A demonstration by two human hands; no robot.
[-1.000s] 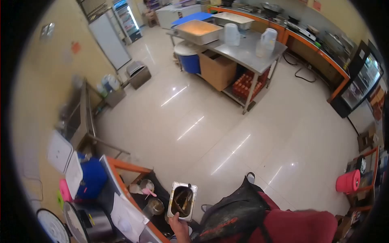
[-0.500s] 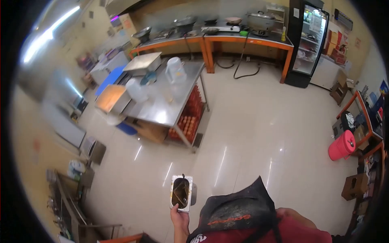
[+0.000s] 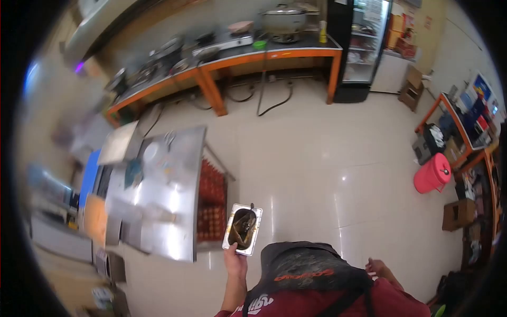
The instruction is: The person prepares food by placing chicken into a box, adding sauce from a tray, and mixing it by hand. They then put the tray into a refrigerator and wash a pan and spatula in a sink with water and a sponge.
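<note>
My left hand (image 3: 236, 261) grips the near edge of a small steel container (image 3: 243, 228), its thumb over the rim. Dark contents and a utensil, its handle tip at the upper rim, show inside; details are unclear. My right hand (image 3: 374, 266) is beside the black apron (image 3: 303, 264) at my right side, small and partly hidden, with its fingers curled; what it holds, if anything, cannot be made out.
A steel table (image 3: 182, 185) stands at left, with red crates (image 3: 211, 185) under it. Orange-framed counters (image 3: 222, 61) with pots run along the back, beside a glass-door fridge (image 3: 362, 50). A pink bucket (image 3: 432, 173) and cardboard box (image 3: 458, 215) are at right.
The view has turned and moved forward, bringing the steel table closer on the left. The container has stayed in my left hand. My right hand has come into view.
</note>
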